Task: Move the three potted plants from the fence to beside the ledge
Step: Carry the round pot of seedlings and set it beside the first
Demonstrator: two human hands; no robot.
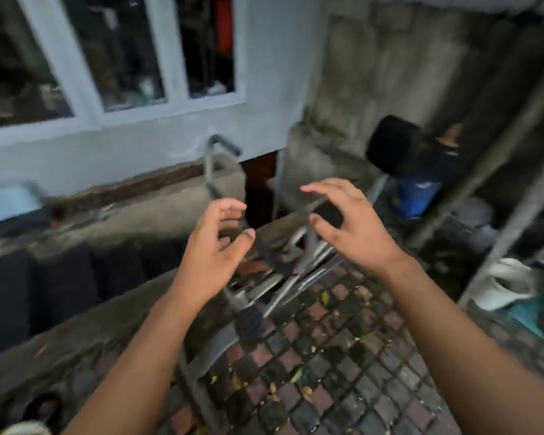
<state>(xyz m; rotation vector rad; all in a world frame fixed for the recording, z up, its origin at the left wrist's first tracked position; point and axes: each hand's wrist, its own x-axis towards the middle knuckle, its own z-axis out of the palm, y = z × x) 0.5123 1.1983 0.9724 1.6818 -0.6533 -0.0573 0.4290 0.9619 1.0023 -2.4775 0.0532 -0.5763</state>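
Outdoors, left hand [215,246] and right hand [350,227] raised, fingers spread (empty), blue bucket [416,197] contents hidden.

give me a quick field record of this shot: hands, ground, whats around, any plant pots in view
left hand: raised, fingers curled, holding nothing
right hand: raised, fingers spread and curled, holding nothing
ground: small paving bricks, red and dark, with scattered leaves
ledge: low concrete ledge running from the left toward the middle
wall: white wall with a window behind the ledge
right side: blue bucket with a black object on top, metal frame poles
metal pieces: lying on the bricks below the hands
potted plants: none clearly visible
image: blurred by motion
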